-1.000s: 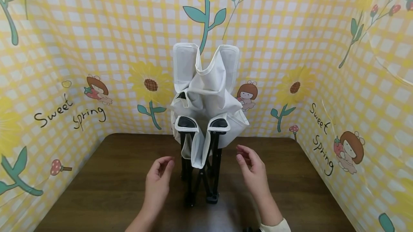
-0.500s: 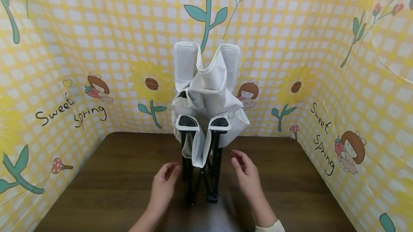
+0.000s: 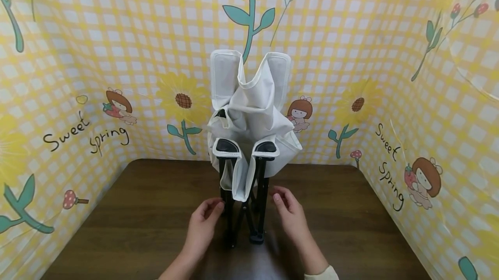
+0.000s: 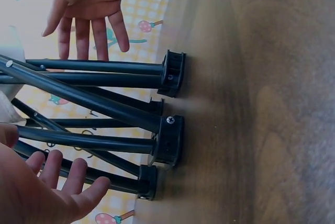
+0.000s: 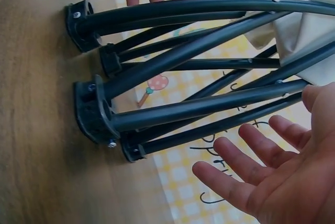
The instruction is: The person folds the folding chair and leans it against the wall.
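Note:
A partly folded folding chair [image 3: 255,98] stands upright on the table, with white fabric above and black tube legs [image 3: 262,202] crossing below. Black corner pieces [image 3: 265,147] fill the fabric's front pockets. Close by the left-hand legs is my left hand [image 3: 202,223], palm turned inward; in the left wrist view its fingers [image 4: 74,176] are loosely bent beside the tubes. My right hand [image 3: 291,216] faces it across the chair. Its fingers [image 5: 238,161] are spread and relaxed in the right wrist view, the thumb near a tube. Whether either hand touches the legs is unclear.
The brown wooden table [image 3: 128,228] carries the chair's black plastic feet [image 3: 256,238]. A yellow checked cloth [image 3: 156,46] printed with flowers and figures hangs behind and along both sides.
Both hands have moved inward, the left one rightward and the right one leftward, and slightly lower, closer to the chair legs. The chair stays in place.

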The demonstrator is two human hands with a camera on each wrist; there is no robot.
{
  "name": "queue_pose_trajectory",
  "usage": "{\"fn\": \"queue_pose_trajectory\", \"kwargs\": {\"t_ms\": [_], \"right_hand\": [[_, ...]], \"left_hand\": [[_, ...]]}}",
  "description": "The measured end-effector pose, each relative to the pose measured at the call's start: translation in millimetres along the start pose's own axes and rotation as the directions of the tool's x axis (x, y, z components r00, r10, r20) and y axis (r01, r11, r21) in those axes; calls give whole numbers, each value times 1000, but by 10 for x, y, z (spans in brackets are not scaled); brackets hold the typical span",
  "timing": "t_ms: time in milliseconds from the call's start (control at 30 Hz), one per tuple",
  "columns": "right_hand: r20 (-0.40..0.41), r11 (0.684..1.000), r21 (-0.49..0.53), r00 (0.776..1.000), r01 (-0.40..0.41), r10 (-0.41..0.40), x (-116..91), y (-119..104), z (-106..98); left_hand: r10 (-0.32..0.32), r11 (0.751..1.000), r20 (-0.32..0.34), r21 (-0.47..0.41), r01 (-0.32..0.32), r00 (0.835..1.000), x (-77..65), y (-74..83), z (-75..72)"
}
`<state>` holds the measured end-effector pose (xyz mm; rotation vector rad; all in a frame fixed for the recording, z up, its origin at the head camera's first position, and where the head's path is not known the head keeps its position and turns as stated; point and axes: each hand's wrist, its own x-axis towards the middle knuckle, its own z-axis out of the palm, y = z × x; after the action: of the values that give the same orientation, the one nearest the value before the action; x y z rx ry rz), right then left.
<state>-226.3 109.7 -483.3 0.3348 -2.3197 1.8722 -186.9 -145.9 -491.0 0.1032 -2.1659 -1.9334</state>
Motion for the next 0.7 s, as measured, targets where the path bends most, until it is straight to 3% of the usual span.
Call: {"fn": "queue_pose_trajectory", "kwargs": {"t_ms": [233, 400, 700], "right_hand": [[4, 1000, 14, 1000, -1, 1, 2, 59, 72], [22, 998, 48, 999, -30, 29, 11, 105, 129], [71, 981, 176, 995, -86, 74, -9, 181, 225]], "left_hand": [[6, 1000, 26, -22, -6, 1000, 3, -22, 51], [-23, 999, 51, -44, 25, 998, 21, -31, 88], [-59, 992, 85, -109, 68, 995, 42, -80, 125]]}}
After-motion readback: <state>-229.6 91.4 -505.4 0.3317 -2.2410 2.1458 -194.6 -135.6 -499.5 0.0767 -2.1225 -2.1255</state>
